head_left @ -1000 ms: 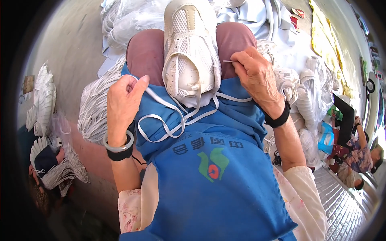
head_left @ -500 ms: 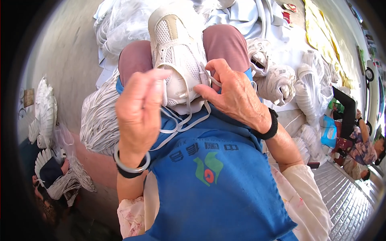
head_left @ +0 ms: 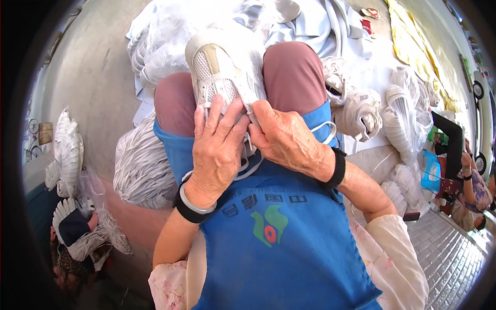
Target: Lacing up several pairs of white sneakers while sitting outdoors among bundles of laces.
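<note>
White sneaker [head_left: 223, 67] is held on the lap, between the two knees.

The left hand [head_left: 217, 150] and the right hand [head_left: 281, 137] are pressed together on its near end, fingers closed on the shoe and its white lace [head_left: 248, 165]. Under them a blue apron [head_left: 279, 248] is spread. A bundle of white laces [head_left: 142, 168] is lying at the left, and more white sneakers [head_left: 361, 111] are piled at the right.

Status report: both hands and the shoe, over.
Left hand and right hand both on the white shoe in the lap. White lace loops under the hands. Nothing between hands and shoe.
</note>
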